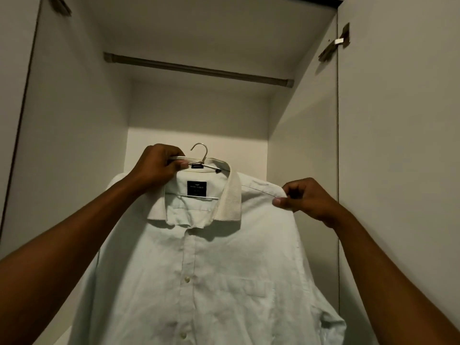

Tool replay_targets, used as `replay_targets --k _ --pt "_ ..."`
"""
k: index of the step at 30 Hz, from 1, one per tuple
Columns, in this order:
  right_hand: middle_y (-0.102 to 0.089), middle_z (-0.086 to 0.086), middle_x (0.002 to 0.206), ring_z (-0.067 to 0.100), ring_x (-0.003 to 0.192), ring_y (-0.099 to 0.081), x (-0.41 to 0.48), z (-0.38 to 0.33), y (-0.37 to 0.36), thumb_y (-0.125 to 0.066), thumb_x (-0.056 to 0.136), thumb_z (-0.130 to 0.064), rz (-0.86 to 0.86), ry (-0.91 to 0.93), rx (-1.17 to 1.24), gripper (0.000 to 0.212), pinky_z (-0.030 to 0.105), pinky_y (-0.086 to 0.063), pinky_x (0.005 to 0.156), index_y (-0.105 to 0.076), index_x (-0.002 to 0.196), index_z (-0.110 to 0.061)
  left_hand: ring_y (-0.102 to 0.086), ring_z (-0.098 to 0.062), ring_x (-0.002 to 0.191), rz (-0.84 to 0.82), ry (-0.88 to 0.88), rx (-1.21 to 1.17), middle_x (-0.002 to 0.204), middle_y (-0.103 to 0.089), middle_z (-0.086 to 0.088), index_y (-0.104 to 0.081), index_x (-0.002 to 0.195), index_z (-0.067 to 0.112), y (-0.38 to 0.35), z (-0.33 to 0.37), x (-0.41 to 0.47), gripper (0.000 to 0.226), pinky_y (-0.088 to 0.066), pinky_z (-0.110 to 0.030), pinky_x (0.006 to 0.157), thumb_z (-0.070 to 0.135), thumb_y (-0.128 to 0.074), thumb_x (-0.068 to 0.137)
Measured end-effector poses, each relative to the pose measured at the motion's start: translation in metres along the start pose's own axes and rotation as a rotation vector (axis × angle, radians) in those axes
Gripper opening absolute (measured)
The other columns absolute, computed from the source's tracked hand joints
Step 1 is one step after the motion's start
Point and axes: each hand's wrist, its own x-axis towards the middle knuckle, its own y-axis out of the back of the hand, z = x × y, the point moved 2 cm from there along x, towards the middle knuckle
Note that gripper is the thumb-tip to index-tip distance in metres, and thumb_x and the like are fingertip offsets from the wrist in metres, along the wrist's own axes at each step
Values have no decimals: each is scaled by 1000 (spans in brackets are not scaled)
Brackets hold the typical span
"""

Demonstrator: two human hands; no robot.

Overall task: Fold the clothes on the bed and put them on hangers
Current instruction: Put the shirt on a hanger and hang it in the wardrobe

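Left hand [159, 165] grips the collar [234, 192] and hanger [200, 155]; right hand [306, 197] pinches the shirt [211, 270] shoulder. Rod [199, 68] above both, hinge [336, 43] upper right.

A white closet [74, 108] stands open, its doors [398, 120] wide, a gray rod [199, 69] across the top, in dim light

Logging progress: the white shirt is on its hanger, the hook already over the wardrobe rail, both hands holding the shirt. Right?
Not quite. The head view shows the hook free in the air below the rail, not over it. The rest holds: the white shirt is on its hanger, and the left hand and the right hand both hold it.
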Motion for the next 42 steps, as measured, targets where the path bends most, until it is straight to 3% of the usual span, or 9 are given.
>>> replay_targets --k 5,10,21,26,31,34,36,38,42 --pt "-75 9 94 21 86 -70 -1 4 -4 -76 90 -29 44 -38 112 18 37 -53 77 -76 96 -12 -62 -22 73 -51 47 -63 76 -71 -9 -76 87 13 -7 3 5 10 -44 -29 64 22 -75 91" --pt "-76 20 99 27 87 -71 10 -10 -34 -69 95 -47 102 45 186 42 43 -56 78 -79 95 -5 -66 -17 74 -84 66 -145 75 -72 -2 -75 82 19 -11 -4 11 8 -50 -33 69 21 -76 90" --pt "-78 -5 86 14 87 -72 67 -44 -56 -66 100 -32 373 38 105 27 34 -53 84 -78 82 -17 -66 -24 85 -68 195 60 82 -73 -3 -78 90 18 -4 -29 55 14 -47 -33 71 32 -76 89" --pt "-74 4 78 19 77 -66 105 -70 -54 -67 99 -26 521 85 -6 28 29 -46 72 -75 77 -10 -60 -27 121 -20 375 -10 131 -66 -7 -64 131 20 10 -7 78 77 -48 -37 94 80 -56 83" --pt "-66 12 63 21 57 -56 136 -113 -26 -68 98 -18 654 212 -125 35 20 -38 55 -69 66 -1 -24 -31 152 -164 327 -195 168 -18 -8 -14 161 23 15 16 105 151 -25 -49 122 105 -54 41" --pt "-59 17 57 18 50 -47 156 -142 -6 -68 97 -18 750 237 -198 44 31 -35 55 -60 60 3 -28 -26 149 -170 244 -293 162 -28 -2 -24 156 33 15 20 135 136 -28 -52 121 93 -73 44" --pt "-52 12 52 15 49 -44 168 -161 5 -67 98 -18 823 228 -227 50 34 -32 56 -50 54 -1 -44 -18 137 -97 181 -346 149 -45 6 -33 151 35 16 23 155 114 -39 -38 113 81 -80 57" --pt "-49 9 52 18 51 -45 182 -176 16 -66 98 -18 912 230 -227 51 34 -29 58 -46 54 -5 -53 -17 128 -2 120 -334 141 -54 6 -33 152 32 15 27 178 98 -44 -32 103 73 -75 73" --pt "-60 15 65 26 66 -57 215 -186 14 -62 101 -19 1025 211 -238 39 29 -33 62 -57 64 -7 -44 -32 141 53 130 -305 158 -40 -10 -17 160 18 -3 25 215 84 -38 -43 114 64 -49 97"
